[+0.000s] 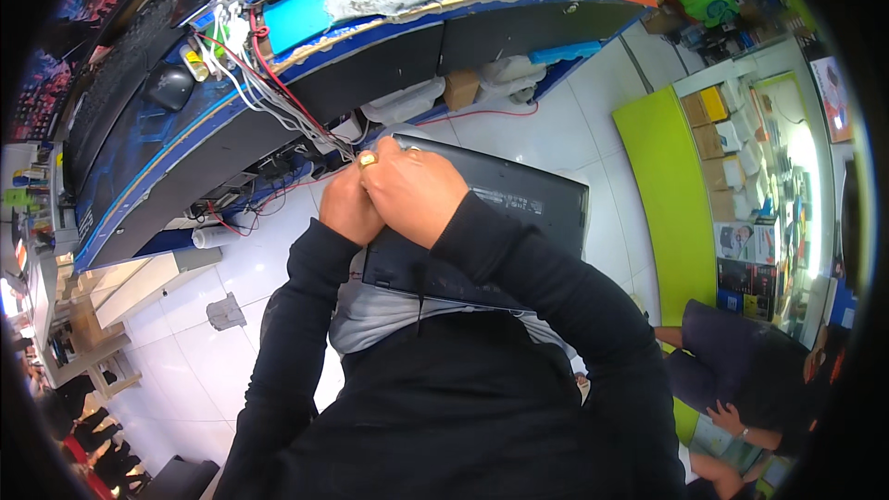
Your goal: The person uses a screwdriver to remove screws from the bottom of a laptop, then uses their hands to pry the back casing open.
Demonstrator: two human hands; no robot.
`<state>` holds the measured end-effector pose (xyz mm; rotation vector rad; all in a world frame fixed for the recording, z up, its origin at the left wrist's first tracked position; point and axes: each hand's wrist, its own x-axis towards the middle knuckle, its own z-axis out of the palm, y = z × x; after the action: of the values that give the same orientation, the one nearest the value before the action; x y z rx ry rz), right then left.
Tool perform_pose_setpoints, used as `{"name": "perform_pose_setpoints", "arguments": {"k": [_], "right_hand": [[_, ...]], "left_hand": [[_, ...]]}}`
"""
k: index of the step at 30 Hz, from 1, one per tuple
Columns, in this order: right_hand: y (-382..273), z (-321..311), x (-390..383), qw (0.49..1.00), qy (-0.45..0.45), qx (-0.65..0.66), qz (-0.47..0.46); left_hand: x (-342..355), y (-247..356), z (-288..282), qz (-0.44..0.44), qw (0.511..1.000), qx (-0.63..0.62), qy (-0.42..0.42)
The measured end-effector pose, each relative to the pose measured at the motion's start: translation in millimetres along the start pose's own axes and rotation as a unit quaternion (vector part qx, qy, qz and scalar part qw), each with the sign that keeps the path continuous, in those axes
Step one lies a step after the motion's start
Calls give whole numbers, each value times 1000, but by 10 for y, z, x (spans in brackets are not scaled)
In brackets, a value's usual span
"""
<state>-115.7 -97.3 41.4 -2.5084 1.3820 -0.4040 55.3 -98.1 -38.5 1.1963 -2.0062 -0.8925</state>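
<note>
A black laptop (542,239) lies across my lap with its underside facing up, a label and vents showing on it. Both my hands meet at its far left corner. My left hand (350,207) is closed, its fingers curled against the other hand. Over the laptop's left part, my right hand (419,191) is closed too, with a gold-coloured ring on one finger. The fingertips of both are hidden, so whatever they pinch does not show.
Ahead curves a blue-edged workbench (389,17) with cables (278,109) hanging down and a black mouse (169,88) on its left side. A lime-green counter (656,204) and a lit shelf of boxes (732,162) stand at right. Another person's hand (728,418) shows at lower right.
</note>
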Motion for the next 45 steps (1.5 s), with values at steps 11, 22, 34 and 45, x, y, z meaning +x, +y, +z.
{"name": "perform_pose_setpoints", "arguments": {"k": [11,22,34,45], "right_hand": [[84,-61,18,999,-9,12,-41],[106,-94,-39,999,-31,13,-7],[98,-98,48,995,-79,44,28],[140,-124,-49,995,7,98,-3]], "left_hand": [[31,-53,-69,23,998,51,3],[-36,-248,-86,-130,980,15,-148],[-7,-211,-95,-178,974,-58,-130],[5,-121,-122,-164,978,-49,-116]]}}
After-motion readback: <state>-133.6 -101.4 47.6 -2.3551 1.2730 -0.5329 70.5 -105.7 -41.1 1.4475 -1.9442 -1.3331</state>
